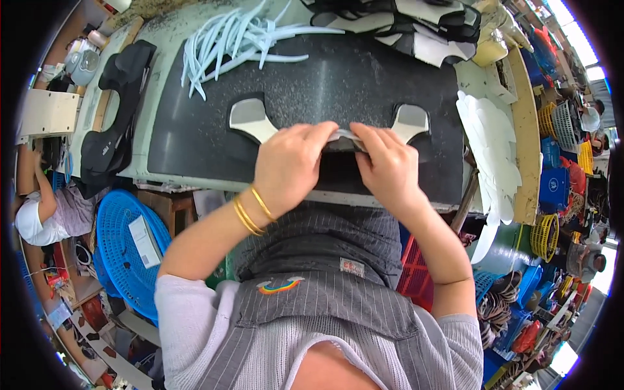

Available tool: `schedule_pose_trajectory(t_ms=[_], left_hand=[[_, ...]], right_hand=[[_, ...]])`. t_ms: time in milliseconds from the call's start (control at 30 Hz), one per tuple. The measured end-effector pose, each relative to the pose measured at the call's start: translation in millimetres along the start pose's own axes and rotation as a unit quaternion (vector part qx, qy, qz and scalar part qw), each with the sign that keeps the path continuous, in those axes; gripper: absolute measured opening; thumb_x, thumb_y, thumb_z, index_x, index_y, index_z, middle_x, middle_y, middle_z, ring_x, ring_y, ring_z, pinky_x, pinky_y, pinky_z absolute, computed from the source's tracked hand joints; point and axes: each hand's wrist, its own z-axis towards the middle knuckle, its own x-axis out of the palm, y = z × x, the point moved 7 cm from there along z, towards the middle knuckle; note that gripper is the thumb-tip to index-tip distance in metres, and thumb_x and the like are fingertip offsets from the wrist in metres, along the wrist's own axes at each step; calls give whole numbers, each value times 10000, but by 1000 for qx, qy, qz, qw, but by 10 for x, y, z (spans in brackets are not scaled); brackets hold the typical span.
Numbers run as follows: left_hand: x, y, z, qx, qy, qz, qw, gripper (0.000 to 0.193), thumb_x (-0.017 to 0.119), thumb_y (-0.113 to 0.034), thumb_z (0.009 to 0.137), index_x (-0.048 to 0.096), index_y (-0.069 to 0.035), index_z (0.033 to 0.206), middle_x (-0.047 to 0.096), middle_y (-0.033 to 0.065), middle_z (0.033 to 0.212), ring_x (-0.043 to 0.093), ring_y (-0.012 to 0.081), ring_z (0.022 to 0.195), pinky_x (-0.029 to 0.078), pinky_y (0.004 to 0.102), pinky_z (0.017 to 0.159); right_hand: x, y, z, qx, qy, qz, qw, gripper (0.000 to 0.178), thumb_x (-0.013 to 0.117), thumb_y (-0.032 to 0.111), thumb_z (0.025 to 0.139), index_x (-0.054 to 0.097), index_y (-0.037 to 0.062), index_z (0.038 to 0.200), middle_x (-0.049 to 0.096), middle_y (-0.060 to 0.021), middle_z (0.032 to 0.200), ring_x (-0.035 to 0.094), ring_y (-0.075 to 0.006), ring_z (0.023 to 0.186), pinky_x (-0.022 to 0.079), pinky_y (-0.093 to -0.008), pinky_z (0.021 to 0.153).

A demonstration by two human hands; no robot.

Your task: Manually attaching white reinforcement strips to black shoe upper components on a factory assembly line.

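A curved black-and-white piece (252,119), which looks like a shoe upper, lies on the black work mat (201,140) with its two wide ends pointing away from me. My left hand (292,159) and my right hand (389,159) pinch its middle edge between thumbs and fingers, close together. A thin pale strip shows between the fingertips, along that edge. The fingers cover much of the piece's middle. Beyond my hands, a loose heap of light blue strips (237,40) spreads over the mat's far left.
Similar black-and-white pieces (426,29) are stacked at the far right. White cut sheets (491,143) overlap along the table's right side. Black shaped pieces (107,153) lie on the left. A blue plastic basket (117,260) stands below left; another person (55,208) sits beyond it.
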Motion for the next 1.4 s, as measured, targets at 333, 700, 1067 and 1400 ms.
schedule_pose_trajectory(t_ms=[333, 700, 1067, 1400], left_hand=[[19, 119, -161, 131, 62, -83, 986, 348, 612, 63, 685, 717, -82, 983, 728, 69, 985, 706, 237, 896, 559, 334, 741], [31, -19, -404, 187, 143, 45, 971, 339, 590, -115, 776, 656, -5, 1090, 665, 104, 1177, 640, 231, 1091, 536, 329, 864], [-468, 467, 126, 14, 118, -106, 987, 433, 718, -127, 785, 588, -54, 1192, 604, 87, 1208, 538, 312, 1155, 502, 399, 925], [-761, 815, 559, 131, -160, 80, 975, 258, 662, -45, 832, 657, -35, 1089, 665, 94, 1094, 616, 317, 970, 500, 394, 858]], right_hand=[[50, 129, -299, -175, 47, -82, 980, 417, 621, 104, 705, 635, 4, 1109, 660, -109, 1103, 677, -228, 967, 561, -319, 784], [-77, -89, 301, 25, 347, 203, 915, 305, 736, 91, 769, 694, 8, 1059, 693, -166, 1096, 679, -267, 1025, 530, -349, 892], [1268, -432, 1767, 97, 358, 18, 929, 250, 686, 132, 713, 668, -18, 912, 689, -151, 816, 670, -261, 768, 522, -365, 702], [-304, -380, 538, 279, 253, 571, 729, 253, 702, 93, 784, 550, 4, 966, 589, -63, 753, 572, -130, 660, 449, -210, 525]])
